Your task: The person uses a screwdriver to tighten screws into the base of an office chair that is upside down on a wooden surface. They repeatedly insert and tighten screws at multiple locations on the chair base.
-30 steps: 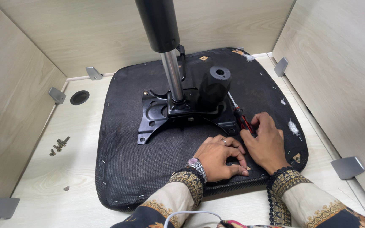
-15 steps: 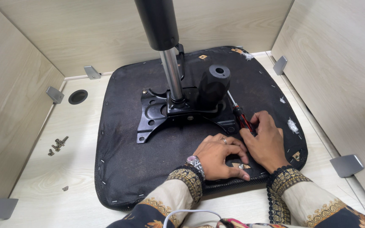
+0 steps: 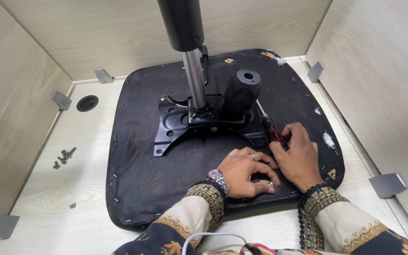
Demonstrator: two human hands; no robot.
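Lying upside down on the pale wooden table (image 3: pixel 48 222), a black chair seat (image 3: pixel 142 189) fills most of the view, w/ staples along its fabric edge. I use this seat as the landmark.

Wooden walls stand on three sides of the seat, fixed w/ grey metal brackets (image 3: pixel 387 184) at the table corners.

At the seat's centre a black metal mounting plate (image 3: pixel 175 125) is set flat, and from it a gas lift column (image 3: pixel 192 56) rises toward the camera, chrome below and black above. Just right of the column a black knob (image 3: pixel 242 92) sticks up from the plate.

Near the seat's front edge are both hands. The right hand (image 3: pixel 301 158) is closed around a red-and-black screwdriver (image 3: pixel 271 128); the tool's tip points to the right arm of the plate. The left hand (image 3: pixel 246 172) rests just beside the right one, fingers curled loosely on the fabric, thumb and forefinger pinching a small metal part (image 3: pixel 270 183); what it is exactly, cannot tell. It wears a ring and a wrist watch.

Well left of the seat, a few loose screws (image 3: pixel 64 157) lie on the table. Behind them, near the seat's far-left corner, is a round cable hole (image 3: pixel 87 103).
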